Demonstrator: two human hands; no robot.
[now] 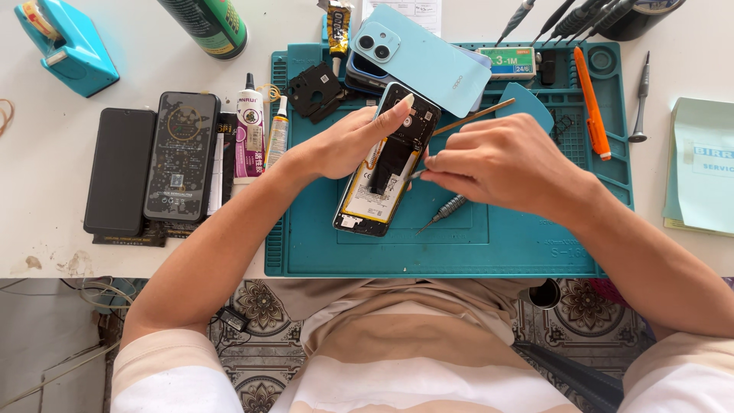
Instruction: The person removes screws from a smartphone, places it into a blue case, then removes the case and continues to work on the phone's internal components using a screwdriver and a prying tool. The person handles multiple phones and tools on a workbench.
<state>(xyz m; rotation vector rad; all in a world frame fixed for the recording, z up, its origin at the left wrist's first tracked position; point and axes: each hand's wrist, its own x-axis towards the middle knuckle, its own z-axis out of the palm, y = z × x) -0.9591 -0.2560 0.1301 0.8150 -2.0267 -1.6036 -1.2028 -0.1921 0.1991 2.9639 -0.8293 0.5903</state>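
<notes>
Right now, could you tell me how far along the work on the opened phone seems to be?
Done: the light blue back cover is off and lies on the teal mat. In hand: the left hand steadies the opened phone while the right hand works a thin tool into it. Left: the phone is open, its battery exposed.

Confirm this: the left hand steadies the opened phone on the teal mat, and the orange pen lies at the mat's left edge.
Not quite. The head view shows the orange pen lying near the right edge of the teal mat, not the left. The rest holds: the left hand steadies the opened phone on the mat.
</notes>
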